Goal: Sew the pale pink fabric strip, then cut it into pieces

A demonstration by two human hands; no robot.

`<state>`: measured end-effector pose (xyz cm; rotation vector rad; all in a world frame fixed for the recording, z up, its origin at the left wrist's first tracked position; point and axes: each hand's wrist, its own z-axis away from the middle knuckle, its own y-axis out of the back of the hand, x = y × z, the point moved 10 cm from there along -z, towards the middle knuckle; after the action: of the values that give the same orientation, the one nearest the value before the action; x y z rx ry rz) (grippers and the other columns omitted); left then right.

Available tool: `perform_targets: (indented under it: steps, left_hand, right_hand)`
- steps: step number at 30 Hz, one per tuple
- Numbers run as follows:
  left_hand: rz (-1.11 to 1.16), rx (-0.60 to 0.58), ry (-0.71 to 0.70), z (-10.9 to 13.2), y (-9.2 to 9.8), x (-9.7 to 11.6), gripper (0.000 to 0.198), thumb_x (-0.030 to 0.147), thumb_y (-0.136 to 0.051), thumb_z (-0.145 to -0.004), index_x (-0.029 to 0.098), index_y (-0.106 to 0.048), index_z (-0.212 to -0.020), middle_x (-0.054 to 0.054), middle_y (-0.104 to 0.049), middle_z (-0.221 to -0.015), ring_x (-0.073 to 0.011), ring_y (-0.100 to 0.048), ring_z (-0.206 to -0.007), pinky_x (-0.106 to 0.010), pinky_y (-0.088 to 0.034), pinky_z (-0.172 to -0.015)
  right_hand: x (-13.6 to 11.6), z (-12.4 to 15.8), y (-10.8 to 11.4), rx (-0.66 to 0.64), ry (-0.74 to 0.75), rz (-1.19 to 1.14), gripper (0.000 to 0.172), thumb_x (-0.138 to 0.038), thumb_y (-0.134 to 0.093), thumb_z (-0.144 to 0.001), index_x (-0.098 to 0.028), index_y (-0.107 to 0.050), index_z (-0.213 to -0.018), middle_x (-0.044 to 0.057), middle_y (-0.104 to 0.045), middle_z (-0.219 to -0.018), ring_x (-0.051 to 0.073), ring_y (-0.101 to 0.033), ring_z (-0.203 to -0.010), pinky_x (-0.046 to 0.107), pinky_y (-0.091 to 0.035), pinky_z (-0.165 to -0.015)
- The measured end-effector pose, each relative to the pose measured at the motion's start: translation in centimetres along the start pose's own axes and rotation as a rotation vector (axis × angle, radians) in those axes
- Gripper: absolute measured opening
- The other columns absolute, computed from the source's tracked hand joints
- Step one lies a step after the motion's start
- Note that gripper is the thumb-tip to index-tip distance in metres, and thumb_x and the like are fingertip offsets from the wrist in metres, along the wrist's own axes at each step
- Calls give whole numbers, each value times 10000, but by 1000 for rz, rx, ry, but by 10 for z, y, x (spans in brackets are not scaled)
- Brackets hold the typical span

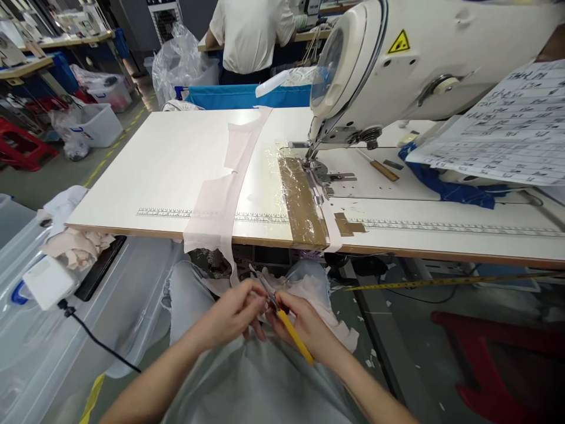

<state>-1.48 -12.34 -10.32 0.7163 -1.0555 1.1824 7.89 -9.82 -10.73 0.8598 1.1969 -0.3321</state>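
a white sewing table [145, 159] with ruler markings carries an industrial sewing machine [424, 41] and draped pale pink fabric [212, 203]; a plastic bin [99, 125] stands on the workshop floor behind. over the lap is a slim hand tool [295, 335] — metal in front, bright yellow handle — gripped by the right hand [306, 327]. the left hand [236, 312] pinches beside its metal part; on what, i cannot tell.

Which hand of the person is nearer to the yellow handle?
The right. The right hand is at the yellow handle, holding it; the left hand is farther away, to the left of the handle, near the tool's metal end.
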Motion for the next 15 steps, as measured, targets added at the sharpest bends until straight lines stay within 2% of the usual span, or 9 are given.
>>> perform_targets:
  steps: [1,3,5,6,8,11,13,15]
  left_hand:
    - [-170,66,-92,-4,16,27,257,456,-489,-896,202,-509,-926,-38,-651,-757,-156,-628,-589,-244,-448,-504]
    - [-526,304,-283,-12,56,90,189,341,-551,-869,182,-567,-970,-57,-633,-802,-167,-592,-670,-283,-470,-602]
    - [-899,476,-321,-29,86,139,219,228,-584,-825,147,-585,-1029,-114,-615,-987,-215,-584,-850,-324,-488,-703]
    - [-1089,517,-271,-43,97,154,234,177,-590,-799,124,-593,-1027,-150,-587,-1088,-252,-565,-959,-345,-486,-754]
    - [-1361,544,-91,-73,116,168,221,104,-565,-777,97,-609,-994,-186,-562,-1145,-297,-539,-1048,-356,-478,-779]
    - [-1461,630,60,-102,138,178,259,30,-514,-770,63,-596,-1014,-202,-590,-1091,-317,-567,-1031,-378,-460,-807]
    - [-1421,690,70,-109,147,182,278,27,-473,-797,37,-568,-1057,-211,-619,-1017,-321,-594,-980,-399,-451,-804]
    - [-1386,726,64,-104,153,182,252,79,-423,-857,43,-561,-1065,-201,-640,-970,-308,-609,-929,-391,-454,-773]
  right_hand:
    - [-2,4,7,55,15,28,241,-323,-485,-824,-225,-323,-675,-48,-397,-624,119,-377,-563,218,-325,-515]
    - [-5,15,23,153,35,94,241,-325,-501,-839,-218,-367,-670,-44,-422,-613,118,-392,-545,220,-341,-509]
    - [-4,30,40,223,27,118,216,-339,-512,-860,-205,-458,-699,-27,-500,-627,127,-454,-539,223,-379,-513]
    - [-2,38,49,257,10,109,200,-353,-517,-869,-198,-519,-742,-9,-557,-662,141,-506,-562,229,-411,-533]
    - [7,56,73,341,-57,61,226,-409,-542,-873,-197,-618,-849,36,-655,-783,195,-612,-679,259,-478,-617]
    - [27,87,116,488,-181,-80,350,-563,-597,-822,-223,-684,-812,94,-699,-863,284,-660,-819,329,-519,-703]
    - [45,109,142,540,-243,-195,421,-654,-615,-766,-244,-663,-686,110,-669,-718,285,-650,-682,355,-516,-606]
    - [64,137,168,598,-281,-192,487,-718,-593,-728,-256,-593,-572,90,-559,-535,243,-565,-490,368,-471,-485]
